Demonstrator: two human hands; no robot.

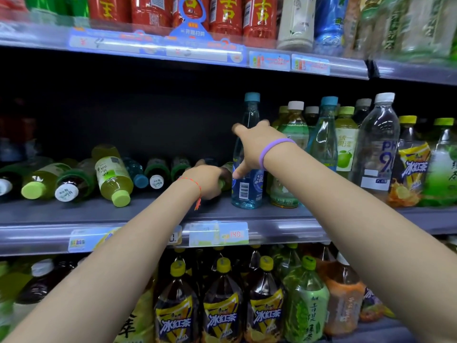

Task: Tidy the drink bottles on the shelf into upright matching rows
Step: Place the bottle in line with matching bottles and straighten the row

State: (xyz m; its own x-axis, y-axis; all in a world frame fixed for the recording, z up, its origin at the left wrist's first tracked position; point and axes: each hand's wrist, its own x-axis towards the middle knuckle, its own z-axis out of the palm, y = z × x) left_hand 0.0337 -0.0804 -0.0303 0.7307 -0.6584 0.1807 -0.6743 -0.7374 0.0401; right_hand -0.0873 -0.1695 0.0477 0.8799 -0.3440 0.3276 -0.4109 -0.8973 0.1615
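Note:
On the middle shelf (pixel 148 214) an upright clear-blue bottle with a blue cap (pixel 246 191) stands at centre. My right hand (pixel 249 147), with a purple band on the wrist, wraps its fingers around this bottle's body. My left hand (pixel 207 180), with a red string bracelet, grips a bottle lying on its side (pixel 226 169) just left of the blue one; most of that bottle is hidden. Several green-tea bottles (pixel 112 175) and dark-capped bottles (pixel 157 174) lie on their sides to the left. Upright bottles (pixel 346 144) stand in rows to the right.
The shelf above carries red-labelled bottles (pixel 222 13) behind a price rail (pixel 158 49). Large iced-tea bottles (pixel 222 305) fill the shelf below. A price tag (pixel 217 233) sits on the middle shelf's front edge. The back of the middle shelf is dark.

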